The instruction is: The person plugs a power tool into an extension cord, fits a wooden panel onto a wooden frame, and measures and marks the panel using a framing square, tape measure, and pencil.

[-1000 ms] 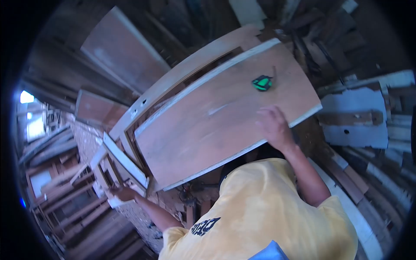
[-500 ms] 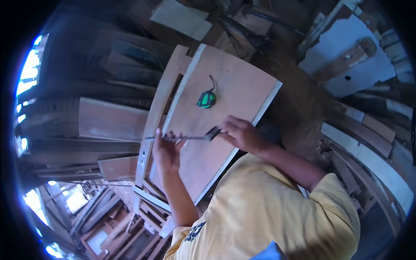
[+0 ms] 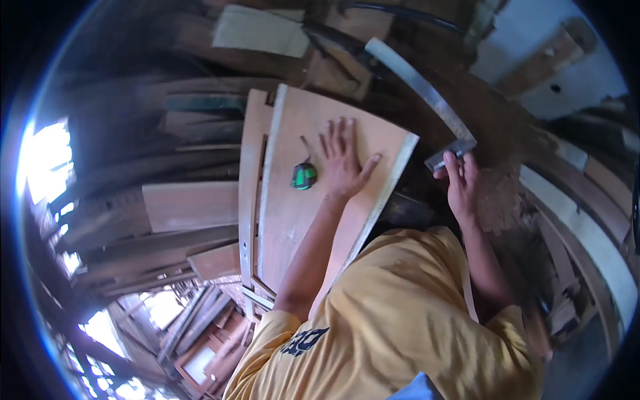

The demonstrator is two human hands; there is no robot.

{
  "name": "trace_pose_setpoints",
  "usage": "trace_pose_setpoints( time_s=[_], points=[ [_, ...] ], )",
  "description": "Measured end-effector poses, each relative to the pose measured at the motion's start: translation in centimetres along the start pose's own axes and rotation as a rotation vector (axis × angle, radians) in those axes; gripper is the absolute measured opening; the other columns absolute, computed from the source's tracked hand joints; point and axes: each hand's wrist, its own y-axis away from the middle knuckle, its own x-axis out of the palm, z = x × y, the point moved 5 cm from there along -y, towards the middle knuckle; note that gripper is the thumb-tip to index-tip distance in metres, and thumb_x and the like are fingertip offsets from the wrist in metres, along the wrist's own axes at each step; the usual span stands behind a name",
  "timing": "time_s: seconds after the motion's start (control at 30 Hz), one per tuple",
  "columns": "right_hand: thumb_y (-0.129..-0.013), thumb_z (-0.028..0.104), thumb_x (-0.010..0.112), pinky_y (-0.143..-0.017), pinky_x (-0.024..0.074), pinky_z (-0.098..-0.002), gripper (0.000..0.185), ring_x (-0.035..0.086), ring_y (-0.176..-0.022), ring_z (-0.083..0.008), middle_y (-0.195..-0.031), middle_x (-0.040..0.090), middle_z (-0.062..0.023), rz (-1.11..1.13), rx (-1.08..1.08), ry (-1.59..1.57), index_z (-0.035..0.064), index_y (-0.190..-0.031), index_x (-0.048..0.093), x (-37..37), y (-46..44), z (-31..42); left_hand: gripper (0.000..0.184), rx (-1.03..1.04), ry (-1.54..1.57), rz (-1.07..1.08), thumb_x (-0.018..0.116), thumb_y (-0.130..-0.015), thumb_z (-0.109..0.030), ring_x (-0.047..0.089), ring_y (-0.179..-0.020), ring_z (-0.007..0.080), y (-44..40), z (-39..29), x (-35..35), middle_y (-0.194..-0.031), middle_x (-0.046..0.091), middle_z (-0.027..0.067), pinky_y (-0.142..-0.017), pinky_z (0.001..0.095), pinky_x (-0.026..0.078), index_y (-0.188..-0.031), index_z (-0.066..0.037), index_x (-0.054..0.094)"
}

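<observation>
My left hand (image 3: 343, 163) lies flat on the wooden panel (image 3: 300, 227), fingers spread, near the panel's far end. Just left of it, a green and black tape measure (image 3: 304, 176) rests on the panel with a short dark tip sticking out. Off the panel's right edge, my right hand (image 3: 460, 177) grips the dark stock of a try square (image 3: 450, 154), whose long metal blade points up and away to the left. Under the panel's left side shows a wooden frame (image 3: 250, 173).
Boards (image 3: 193, 207) are stacked on the left. A pale sheet (image 3: 260, 30) lies beyond the panel. At the upper right is a white board (image 3: 533, 40) with a hole. Long curved planks (image 3: 580, 220) run down the right side.
My left hand has let go of the square's blade and come down flat on the panel. My right hand has carried the square right, past the panel's edge. The view has turned.
</observation>
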Motion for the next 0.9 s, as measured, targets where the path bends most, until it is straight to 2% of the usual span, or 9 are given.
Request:
trace_pose_setpoints(
  time_s=[0.07,0.2,0.37,0.57,0.67,0.9],
  points=[
    [-0.105,0.025,0.06,-0.061,0.0515,-0.0239,0.023,0.064,-0.064,-0.0081,-0.08,0.066,-0.0028,-0.043,0.047,-0.078,0.0026,-0.101,0.06,-0.4,-0.7,-0.3,0.117,0.0,-0.061,-0.002,0.064,-0.082,-0.075,0.004,-0.155,0.0478,0.7,0.3,-0.2,-0.164,0.019,0.0288,-0.122,0.0631,0.0,-0.162,-0.003,0.017],
    [-0.106,0.024,0.059,-0.06,0.0536,-0.0233,0.023,0.065,-0.066,-0.0082,-0.082,0.067,-0.0035,0.058,0.078,-0.086,0.0014,-0.103,0.061,-0.3,-1.4,-2.3,0.126,0.001,-0.119,0.04,0.067,-0.079,-0.076,0.003,-0.154,0.0501,0.4,-0.7,0.5,-0.164,0.013,0.0329,-0.121,0.0647,0.0,-0.161,0.002,0.012],
    [-0.105,0.021,0.059,-0.06,0.0541,-0.0237,0.025,0.064,-0.066,-0.0076,-0.087,0.067,-0.0044,0.192,0.106,-0.12,-0.0031,-0.114,0.061,1.9,-1.3,-3.6,0.126,-0.008,-0.131,0.112,0.067,-0.08,-0.075,-0.001,-0.153,0.0523,0.3,-0.3,0.6,-0.163,0.009,0.0341,-0.12,0.0651,-0.002,-0.16,0.004,0.009],
    [-0.105,0.019,0.059,-0.058,0.0532,-0.0241,0.023,0.063,-0.064,-0.0083,-0.093,0.069,-0.0066,0.254,0.147,-0.122,-0.002,-0.115,0.062,3.5,-2.0,-4.1,0.126,-0.026,-0.127,0.131,0.068,-0.081,-0.073,0.0,-0.153,0.053,0.2,-0.7,0.5,-0.163,0.009,0.0352,-0.12,0.0647,-0.002,-0.16,0.004,0.009],
    [-0.104,0.018,0.059,-0.058,0.0532,-0.0243,0.023,0.064,-0.064,-0.0084,-0.094,0.07,-0.007,0.299,0.177,-0.088,-0.0015,-0.115,0.062,3.7,-2.3,-4.3,0.13,-0.037,-0.101,0.119,0.068,-0.078,-0.077,-0.001,-0.153,0.0528,0.2,-0.5,0.4,-0.163,0.011,0.0348,-0.119,0.0664,-0.003,-0.161,0.004,0.009],
    [-0.104,0.02,0.06,-0.056,0.0527,-0.0228,0.023,0.062,-0.061,-0.0066,-0.086,0.07,-0.004,0.335,0.18,-0.035,-0.0008,-0.115,0.062,3.8,-2.4,-5.1,0.13,-0.034,-0.11,0.093,0.067,-0.078,-0.078,0.001,-0.153,0.0531,0.1,-0.5,0.3,-0.162,0.013,0.0353,-0.119,0.0662,-0.002,-0.16,0.004,0.01]
  ],
)
